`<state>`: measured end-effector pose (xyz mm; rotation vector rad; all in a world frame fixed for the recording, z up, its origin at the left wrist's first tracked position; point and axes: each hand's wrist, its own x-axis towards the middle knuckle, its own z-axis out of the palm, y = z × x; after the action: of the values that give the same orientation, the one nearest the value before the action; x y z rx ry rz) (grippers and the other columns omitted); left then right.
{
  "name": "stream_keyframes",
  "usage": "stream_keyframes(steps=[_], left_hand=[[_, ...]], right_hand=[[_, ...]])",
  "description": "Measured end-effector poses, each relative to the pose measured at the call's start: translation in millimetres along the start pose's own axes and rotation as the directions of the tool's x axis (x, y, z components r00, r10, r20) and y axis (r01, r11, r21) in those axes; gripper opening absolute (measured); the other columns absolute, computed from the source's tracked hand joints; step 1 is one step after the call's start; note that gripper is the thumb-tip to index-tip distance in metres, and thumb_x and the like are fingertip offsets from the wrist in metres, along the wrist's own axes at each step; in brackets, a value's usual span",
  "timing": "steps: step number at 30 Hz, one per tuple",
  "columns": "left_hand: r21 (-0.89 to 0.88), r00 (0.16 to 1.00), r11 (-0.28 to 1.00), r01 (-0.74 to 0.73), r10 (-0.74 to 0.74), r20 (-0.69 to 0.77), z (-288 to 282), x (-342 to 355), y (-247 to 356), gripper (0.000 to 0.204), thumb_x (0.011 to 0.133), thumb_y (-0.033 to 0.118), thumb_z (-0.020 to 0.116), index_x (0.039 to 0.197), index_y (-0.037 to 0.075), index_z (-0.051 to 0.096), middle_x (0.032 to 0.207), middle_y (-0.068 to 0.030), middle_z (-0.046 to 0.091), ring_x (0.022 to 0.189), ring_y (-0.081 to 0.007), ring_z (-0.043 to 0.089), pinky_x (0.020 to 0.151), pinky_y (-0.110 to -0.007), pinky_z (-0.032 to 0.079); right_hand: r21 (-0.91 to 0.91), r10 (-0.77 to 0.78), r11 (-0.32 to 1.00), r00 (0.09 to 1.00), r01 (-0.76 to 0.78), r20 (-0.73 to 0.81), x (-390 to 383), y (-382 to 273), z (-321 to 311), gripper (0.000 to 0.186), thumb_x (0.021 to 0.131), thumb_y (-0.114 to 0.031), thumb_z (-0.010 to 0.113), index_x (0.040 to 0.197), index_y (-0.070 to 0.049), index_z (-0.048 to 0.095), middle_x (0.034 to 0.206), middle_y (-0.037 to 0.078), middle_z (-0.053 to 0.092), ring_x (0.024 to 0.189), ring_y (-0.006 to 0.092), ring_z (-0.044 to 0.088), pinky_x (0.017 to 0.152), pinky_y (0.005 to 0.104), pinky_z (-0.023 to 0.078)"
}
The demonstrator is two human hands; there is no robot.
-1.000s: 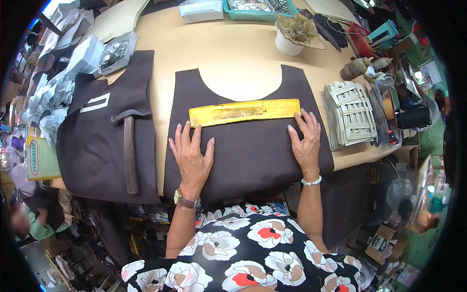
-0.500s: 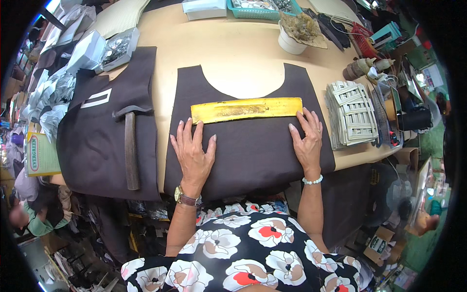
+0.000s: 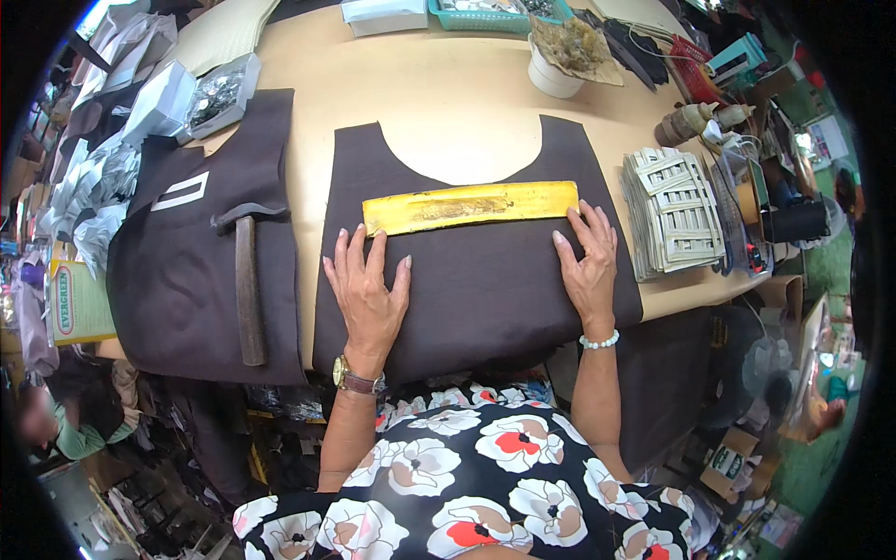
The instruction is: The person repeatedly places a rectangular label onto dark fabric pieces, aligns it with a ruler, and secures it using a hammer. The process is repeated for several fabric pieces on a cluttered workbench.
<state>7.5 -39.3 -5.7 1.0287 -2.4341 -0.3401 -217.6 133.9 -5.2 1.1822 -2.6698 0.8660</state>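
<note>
Left hand (image 3: 368,291) and right hand (image 3: 590,271), fingers loosely spread, gripping nothing, should evenly steady the long, flat yellow strip (image 3: 471,207).

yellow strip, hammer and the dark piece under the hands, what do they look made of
Yellow strip: perhaps plastic or painted wood, slightly shiny, with a brown worn-looking patch. Hammer: brown, dull handle, probably wood; slim grey head, likely metal. Dark piece: thin and matt with soft ripples, so cloth or leather.
</note>
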Motion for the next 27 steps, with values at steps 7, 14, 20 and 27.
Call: stream_keyframes(steps=[7, 14, 20, 27], left_hand=[[0.02, 1.0, 1.0, 0.002, -0.002, 0.004, 0, 1, 1, 0.045, 0.084, 0.025, 0.066, 0.122, 0.002, 0.057, 0.132, -0.0193, 0.047, 0.13, -0.0382, 0.036, 0.104, -0.062, 0.025], [0.049, 0.999, 0.999, 0.019, -0.021, 0.031, -1, 0, 1, 0.046, 0.085, 0.025, 0.066, 0.125, 0.005, 0.056, 0.134, -0.0172, 0.047, 0.131, -0.0368, 0.035, 0.107, -0.058, 0.025], [0.058, 0.999, 0.998, 0.019, -0.021, 0.036, 0, 0, 1, 0.046, 0.085, 0.025, 0.065, 0.126, 0.006, 0.056, 0.134, -0.0173, 0.047, 0.132, -0.0368, 0.035, 0.107, -0.058, 0.024], [0.327, 0.986, 0.931, -0.164, 0.157, 0.05, 1, 9, 10, 0.042, 0.085, 0.021, 0.059, 0.121, -0.001, 0.055, 0.129, -0.0208, 0.05, 0.129, -0.0383, 0.037, 0.104, -0.061, 0.026]], right_hand=[[0.012, 0.003, 1.0, 1.0, -0.003, -0.005, -1, -1, -1, 0.041, 0.088, -0.028, 0.062, 0.121, -0.003, 0.061, 0.133, 0.015, 0.052, 0.13, 0.0347, 0.039, 0.11, 0.0486, 0.025], [-0.003, 0.003, 1.0, 1.0, -0.003, -0.001, -1, -1, 0, 0.041, 0.088, -0.028, 0.061, 0.121, -0.004, 0.061, 0.133, 0.014, 0.052, 0.13, 0.035, 0.039, 0.11, 0.0493, 0.025], [-0.008, -0.002, 1.0, 1.0, 0.002, -0.003, 0, 0, 0, 0.041, 0.088, -0.028, 0.062, 0.12, -0.003, 0.062, 0.133, 0.014, 0.052, 0.13, 0.0353, 0.039, 0.11, 0.0494, 0.025], [-0.169, -0.046, 0.985, 0.999, 0.046, 0.009, 6, -7, -1, 0.037, 0.091, -0.028, 0.057, 0.115, -0.001, 0.064, 0.13, 0.013, 0.055, 0.127, 0.035, 0.043, 0.107, 0.0516, 0.027]])
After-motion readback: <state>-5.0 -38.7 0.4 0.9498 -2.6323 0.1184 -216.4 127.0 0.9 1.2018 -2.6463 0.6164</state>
